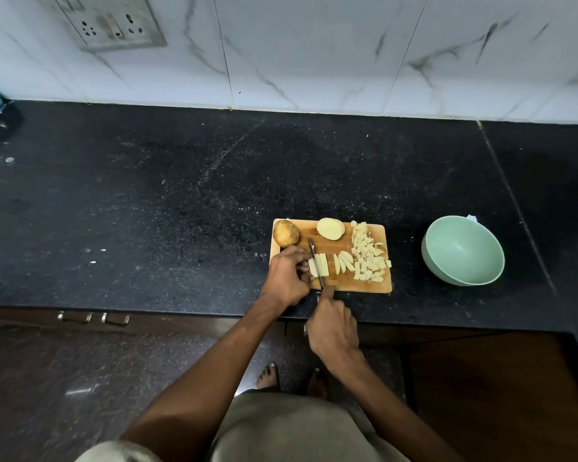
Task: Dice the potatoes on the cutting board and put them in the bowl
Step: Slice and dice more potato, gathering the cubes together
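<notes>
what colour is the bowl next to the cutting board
Pale mint green; the bowl shows best in the head view.

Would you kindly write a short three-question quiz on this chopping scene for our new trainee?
1. True or false: the green bowl already holds diced potato.
2. Which hand holds the knife? A) left hand B) right hand
3. Fill in: the whole unpeeled potato lies at the far ____ corner of the cutting board.

Key: 1 false, the dice pile is on the board and the bowl looks empty; 2 B, while the left steadies the potato slices; 3 left.
</notes>
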